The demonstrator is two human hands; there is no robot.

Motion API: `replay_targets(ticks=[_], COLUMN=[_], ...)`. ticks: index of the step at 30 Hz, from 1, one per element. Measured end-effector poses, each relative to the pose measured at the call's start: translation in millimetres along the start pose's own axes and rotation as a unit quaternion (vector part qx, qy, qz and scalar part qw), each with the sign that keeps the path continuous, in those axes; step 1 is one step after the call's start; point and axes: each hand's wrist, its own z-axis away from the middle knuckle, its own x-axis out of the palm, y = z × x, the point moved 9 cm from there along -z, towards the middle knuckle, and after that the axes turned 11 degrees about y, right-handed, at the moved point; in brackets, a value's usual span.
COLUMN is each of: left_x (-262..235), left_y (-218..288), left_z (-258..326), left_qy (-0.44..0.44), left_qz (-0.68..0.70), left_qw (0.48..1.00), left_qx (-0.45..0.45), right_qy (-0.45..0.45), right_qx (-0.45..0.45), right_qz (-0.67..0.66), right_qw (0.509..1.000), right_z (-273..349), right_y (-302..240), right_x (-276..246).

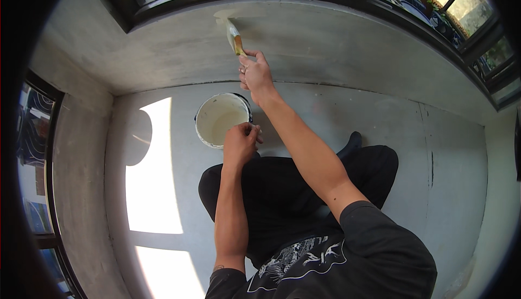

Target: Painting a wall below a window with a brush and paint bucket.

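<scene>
Honestly, the risks from here, biggest thing first:

- Wall point(336, 43): bare grey concrete under the window. I'm laying a pale patch near the top, right below the dark window frame point(239, 0). Bristles sit close to the frame edge, so a wobble would likely smear paint onto the black.
- Floor point(445, 152): bare grey too, no sheet visible. Any drip off the brush would probably land on it, or on my black trousers point(287, 190), since I'm sitting cross-legged right under the reach.
- Paint bucket point(221, 118): white, open, pale paint inside, on the floor just in front of my knees. It's near my leg; a shift in posture could knock or tip it.
- Right hand point(255, 73): closed around the brush handle, arm stretched up and forward. Long reach means, I'd guess, less control and uneven pressure, so streaks.
- Left hand point(240, 141): curled at the near rim of the bucket, fingers closed on it or on something small there; can't tell which. If that grip is what steadies the bucket, letting go mid-stroke is the weak point.
- Paintbrush point(233, 35): bristles on the wall, loaded pale. Overloaded bristles up high would run down the concrete.
</scene>
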Motion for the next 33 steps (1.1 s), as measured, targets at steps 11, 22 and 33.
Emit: replay_targets(ticks=[11, 22, 33], left_x=[4.0, 11.3, -0.2], left_y=[1.9, -5.7, 6.3], left_z=[1.6, -4.3, -3.9], left_qy=[-0.012, -0.008, 0.075], left_qz=[0.006, -0.045, -0.068], left_qw=[1.0, 0.999, 0.992], left_qx=[0.0, 0.014, 0.07], right_qy=[0.253, 0.154, 0.228], right_qx=[-0.143, -0.087, -0.157], right_qz=[-0.147, 0.003, -0.096], right_qw=[0.945, 0.984, 0.956], right_z=[10.5, 6.4, 2.8], right_y=[-84.0, -64.2, -151.8], right_x=[-224.7, -161.2, -323.4])
